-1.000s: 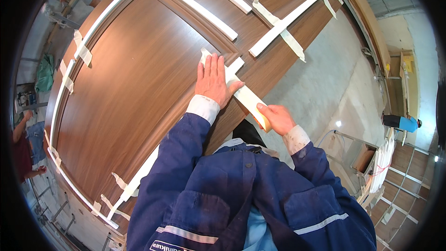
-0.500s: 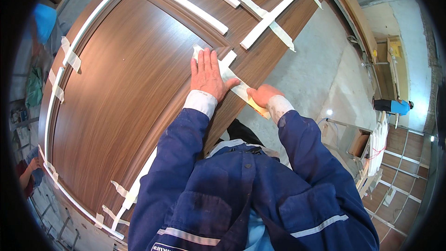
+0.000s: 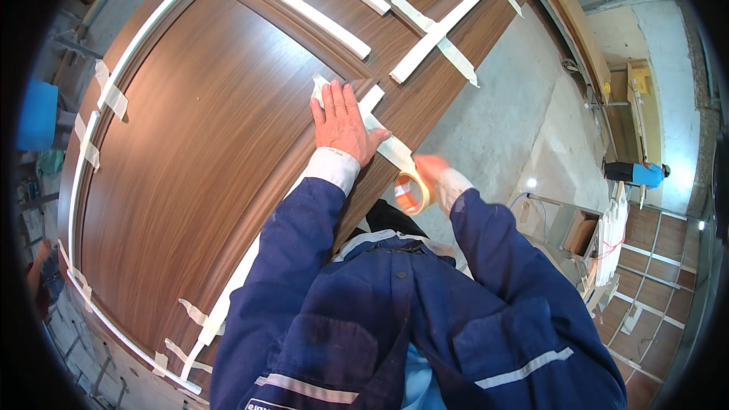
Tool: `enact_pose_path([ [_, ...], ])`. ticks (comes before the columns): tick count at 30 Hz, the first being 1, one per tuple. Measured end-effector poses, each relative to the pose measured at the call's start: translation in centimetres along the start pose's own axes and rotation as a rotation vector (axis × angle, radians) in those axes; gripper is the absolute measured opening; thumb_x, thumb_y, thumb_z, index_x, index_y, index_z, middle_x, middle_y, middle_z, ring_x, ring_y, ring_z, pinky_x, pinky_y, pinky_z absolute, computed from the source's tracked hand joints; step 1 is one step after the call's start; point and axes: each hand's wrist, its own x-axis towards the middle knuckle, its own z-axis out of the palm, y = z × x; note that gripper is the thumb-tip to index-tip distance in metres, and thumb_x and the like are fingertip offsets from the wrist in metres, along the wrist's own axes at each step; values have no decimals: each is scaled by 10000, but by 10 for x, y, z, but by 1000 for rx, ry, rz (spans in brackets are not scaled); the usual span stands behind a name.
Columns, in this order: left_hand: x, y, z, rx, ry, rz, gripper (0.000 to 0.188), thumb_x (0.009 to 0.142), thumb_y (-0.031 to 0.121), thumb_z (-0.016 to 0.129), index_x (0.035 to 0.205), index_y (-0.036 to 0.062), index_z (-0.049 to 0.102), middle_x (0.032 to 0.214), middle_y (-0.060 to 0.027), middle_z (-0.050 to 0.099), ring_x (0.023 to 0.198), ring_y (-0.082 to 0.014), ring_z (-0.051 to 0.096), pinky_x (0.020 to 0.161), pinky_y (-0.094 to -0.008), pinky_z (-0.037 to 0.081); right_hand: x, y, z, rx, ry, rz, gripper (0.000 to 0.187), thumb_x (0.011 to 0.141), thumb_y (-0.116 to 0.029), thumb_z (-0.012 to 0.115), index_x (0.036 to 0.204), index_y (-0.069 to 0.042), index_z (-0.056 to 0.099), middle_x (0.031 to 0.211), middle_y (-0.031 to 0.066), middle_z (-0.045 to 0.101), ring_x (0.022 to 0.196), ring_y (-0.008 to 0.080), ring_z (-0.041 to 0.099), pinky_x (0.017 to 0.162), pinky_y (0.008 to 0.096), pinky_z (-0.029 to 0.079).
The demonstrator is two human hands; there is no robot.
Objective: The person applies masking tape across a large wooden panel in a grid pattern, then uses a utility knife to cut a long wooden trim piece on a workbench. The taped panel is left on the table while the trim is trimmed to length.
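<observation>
Carefully Pressed at One End, Gripped at the Other

With 12 at the top of the head view, I saw the right hand [image 3: 433,170] clasped on a tape roll [image 3: 406,192], though blur hid its separate fingers. The left hand [image 3: 339,129] gripped nothing; it lay flat, fingers toward 12, thumb out toward 2. I judged that the step called for a firm, spread left palm and a low, even pull along the tape's own line; a sideways tug could have skewed or wrinkled it.

The roll hung just off the panel edge, between 7 and 8 o'clock from the right hand, its orange core showing. From it the pale tape strip [image 3: 395,150] pointed toward half past ten, its long axis lying from there to half past four. It crossed a white strip [image 3: 372,98] whose end jutted toward 1 o'clock on the brown panel [image 3: 213,106]. Farther off, between 1 and 2 from the left hand, another white bar [image 3: 465,14] lay under crossing tape [image 3: 459,66].
</observation>
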Motion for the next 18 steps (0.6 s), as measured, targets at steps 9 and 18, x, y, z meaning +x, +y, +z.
enact_pose_path([
  [9, -3, 7, -12, 43, -29, 2, 1434, 639, 780, 827, 1608, -79, 212, 1691, -318, 187, 1604, -441, 112, 1280, -599, 66, -34, 159, 33, 77, 453, 348, 476, 1032, -318, 357, 1109, -12, 714, 1169, 288, 706, 1097, 463, 675, 958, 517, 521],
  [18, -65, 31, 35, 14, -76, 583, 889, 933, 549, 690, 1582, 25, 381, 1682, -224, 297, 1598, -386, 191, 1288, -549, 170, -31, 100, -35, 1201, 668, 11, 366, 973, -277, 539, 1017, 46, 703, 934, 94, 726, 856, 208, 655, 789, 384, 498],
])
